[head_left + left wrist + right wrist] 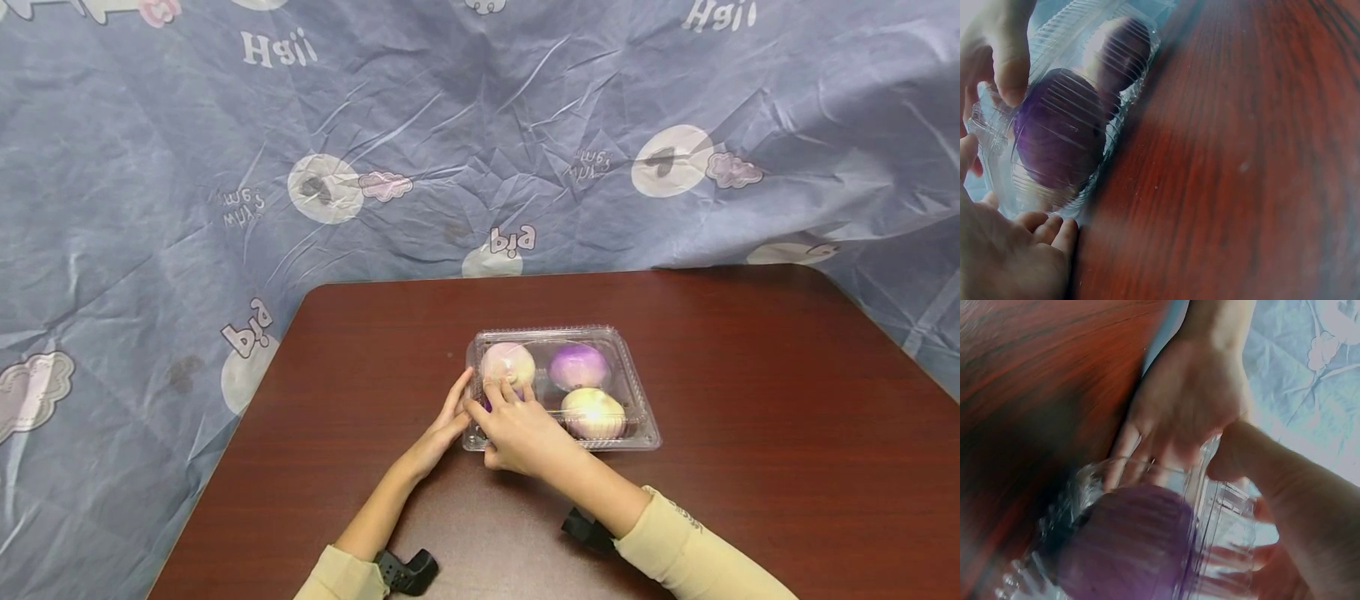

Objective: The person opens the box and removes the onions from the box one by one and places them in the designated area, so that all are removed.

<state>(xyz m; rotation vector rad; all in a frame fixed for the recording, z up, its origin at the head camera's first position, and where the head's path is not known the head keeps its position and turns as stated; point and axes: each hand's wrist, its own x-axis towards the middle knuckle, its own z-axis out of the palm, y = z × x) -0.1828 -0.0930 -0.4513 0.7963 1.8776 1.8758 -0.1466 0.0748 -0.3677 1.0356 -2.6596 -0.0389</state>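
Observation:
A clear plastic container (643, 421) with a ridged lid lies on the table, lid down over several round purple-and-white onions (594, 414). My right hand (528, 433) reaches across its front left part, fingers over the lid and thumb at the front edge. In the right wrist view the right thumb (1272, 462) and fingers pinch the container's rim. Along the left side, my left hand (435, 437) touches the wall with its fingers extended. The left wrist view shows a purple onion (1060, 131) through the ridged plastic. The right hand partly hides one onion from the head camera.
The dark red-brown wooden table (765, 400) extends on both sides of the container. A crumpled blue-grey printed cloth (450, 150) hangs behind the table and on its left. Black straps with devices (408, 573) are on both wrists.

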